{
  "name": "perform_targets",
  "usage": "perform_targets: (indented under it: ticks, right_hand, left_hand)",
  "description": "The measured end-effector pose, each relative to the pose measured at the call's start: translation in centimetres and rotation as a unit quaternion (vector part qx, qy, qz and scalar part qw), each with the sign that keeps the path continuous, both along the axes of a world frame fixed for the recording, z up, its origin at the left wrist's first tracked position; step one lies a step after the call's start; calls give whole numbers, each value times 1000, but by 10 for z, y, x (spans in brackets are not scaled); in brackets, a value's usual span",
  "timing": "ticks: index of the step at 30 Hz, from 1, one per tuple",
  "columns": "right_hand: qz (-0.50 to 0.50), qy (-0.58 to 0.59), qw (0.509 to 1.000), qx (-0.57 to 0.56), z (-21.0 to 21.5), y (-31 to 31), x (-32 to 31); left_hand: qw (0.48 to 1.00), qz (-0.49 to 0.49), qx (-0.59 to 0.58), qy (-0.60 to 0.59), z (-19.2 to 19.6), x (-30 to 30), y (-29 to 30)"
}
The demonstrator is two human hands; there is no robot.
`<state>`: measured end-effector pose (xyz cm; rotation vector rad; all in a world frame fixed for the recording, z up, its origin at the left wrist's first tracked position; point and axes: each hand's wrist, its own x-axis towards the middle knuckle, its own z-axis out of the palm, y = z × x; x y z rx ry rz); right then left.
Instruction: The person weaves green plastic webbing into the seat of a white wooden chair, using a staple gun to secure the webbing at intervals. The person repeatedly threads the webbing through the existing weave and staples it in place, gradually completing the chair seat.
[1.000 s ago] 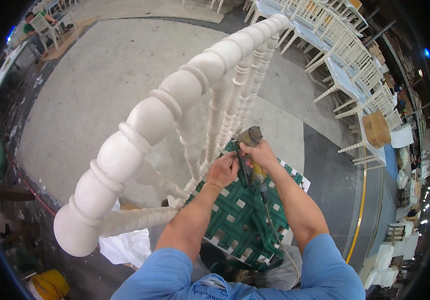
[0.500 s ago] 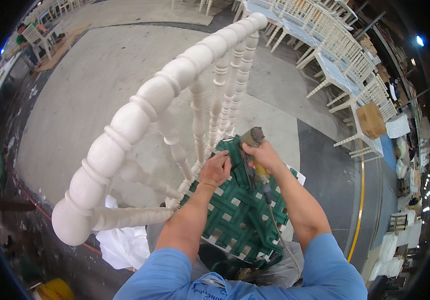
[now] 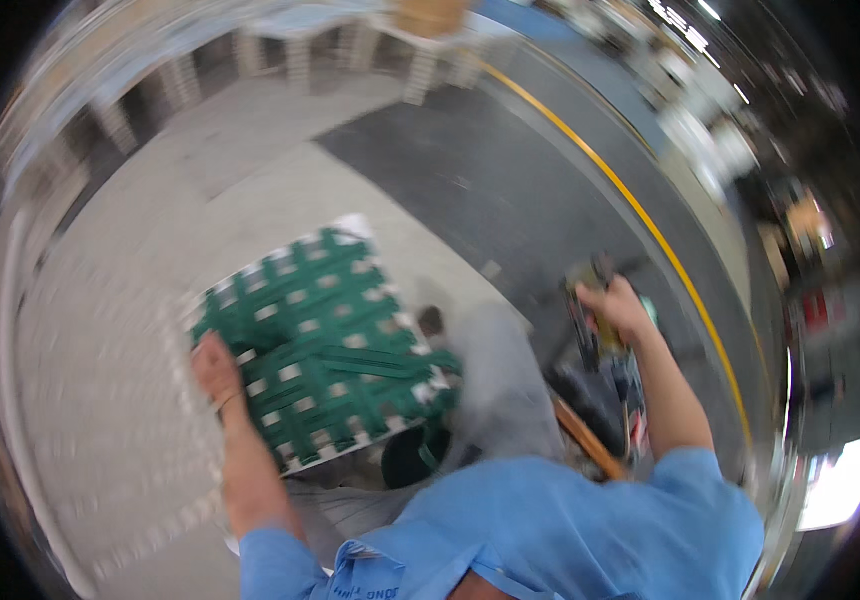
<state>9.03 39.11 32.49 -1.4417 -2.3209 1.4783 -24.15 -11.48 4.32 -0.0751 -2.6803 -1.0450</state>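
A chair seat woven from green webbing straps (image 3: 325, 315) sits before me at the left of centre, with pale squares showing through the weave. My left hand (image 3: 218, 368) rests at the seat's left edge with fingers curled; blur hides what is in them. Beside that edge stands the white turned-spindle chair back (image 3: 12, 370), strongly smeared. A loose length of green strap (image 3: 375, 362) lies across the weave. Out to the right, my right hand (image 3: 618, 308) is closed around a staple gun (image 3: 590, 325), apart from the chair.
Below the staple gun is a dark holder (image 3: 590, 385) with tools and a wooden bar (image 3: 588, 440). White chairs (image 3: 295, 55) line the far side, one bearing a brown carton (image 3: 430, 17). A yellow floor line (image 3: 640, 205) runs down the right.
My view has swung to the right. The staple gun has moved off the seat to the right in my right hand. My left hand stays by the seat's chair-back side.
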Motion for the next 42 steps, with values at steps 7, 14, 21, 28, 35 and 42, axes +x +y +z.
perform_targets:
  ticks: [7, 14, 21, 28, 35, 42]
  right_hand:
    - [-281, 37, 959, 2, -10, 50, 175]
    - [-221, 104, 935, -256, -126, 60, 167]
    - [-265, 15, 952, -150, -179, 58, 153]
    - [-2, -116, 941, 318, -126, 64, 129]
    - [278, 139, 948, 73, -152, -105, -52]
    - [453, 11, 884, 115, -238, -210, -81]
  left_hand:
    - [989, -88, 102, -61, 28, 126, 28]
    - [550, -66, 384, -738, 26, 235, 40]
    - [473, 100, 619, -619, 15, 199, 46]
    - [487, 111, 706, -503, 1, 213, 62]
    - [523, 181, 687, -471, -6, 219, 53]
    - [591, 181, 678, -397, 5, 222, 71]
